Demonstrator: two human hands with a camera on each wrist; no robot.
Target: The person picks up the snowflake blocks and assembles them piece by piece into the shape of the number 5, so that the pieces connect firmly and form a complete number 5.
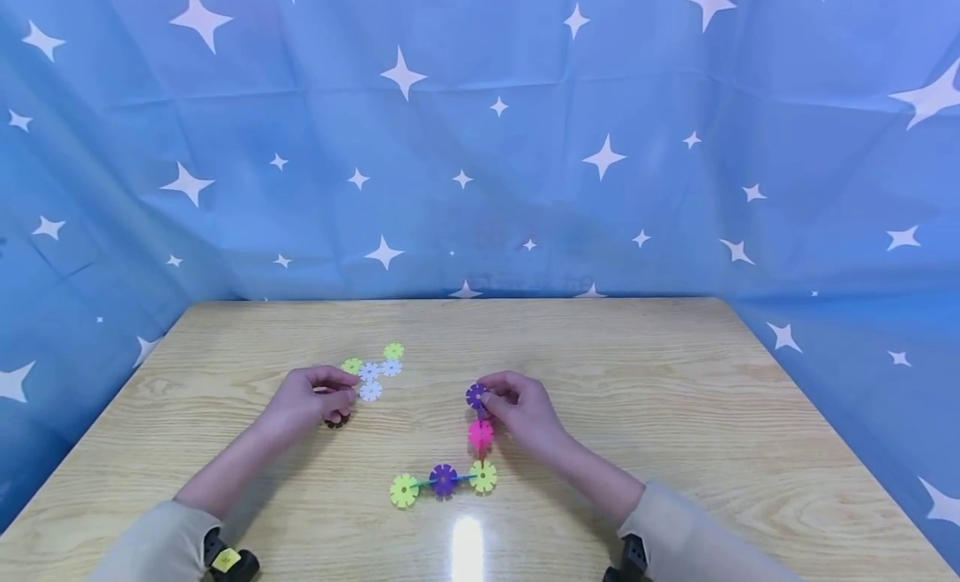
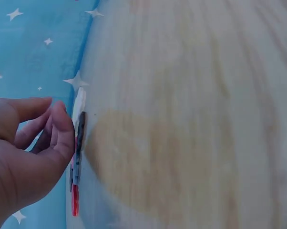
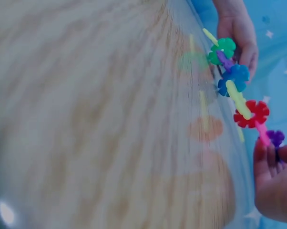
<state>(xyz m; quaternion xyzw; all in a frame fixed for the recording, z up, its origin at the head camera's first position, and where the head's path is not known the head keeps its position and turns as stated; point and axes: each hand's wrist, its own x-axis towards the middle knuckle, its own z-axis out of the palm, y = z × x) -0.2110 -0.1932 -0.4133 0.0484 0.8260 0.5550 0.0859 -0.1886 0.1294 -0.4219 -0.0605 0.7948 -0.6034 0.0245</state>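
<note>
A chain of interlocking snowflake discs stands on the table, bent in an L. Its near row has a lime disc (image 1: 404, 490), a purple disc (image 1: 443, 479) and a second lime disc (image 1: 483, 476), joined by discs set edge-on. From there it runs away through a pink disc (image 1: 481, 433) to a purple end disc (image 1: 476, 394), which my right hand (image 1: 525, 411) pinches between thumb and fingers. Over at the loose discs, my left hand (image 1: 318, 396) hovers with bent fingers, thumb apart from the index finger. A dark disc (image 1: 337, 422) lies partly hidden beneath it.
Pale blue discs (image 1: 371, 390) and lime discs (image 1: 393, 350) lie flat just beyond my left hand. The wooden table (image 1: 675, 398) ends at a blue star-patterned curtain (image 1: 480, 148). A light reflection shows near the front edge.
</note>
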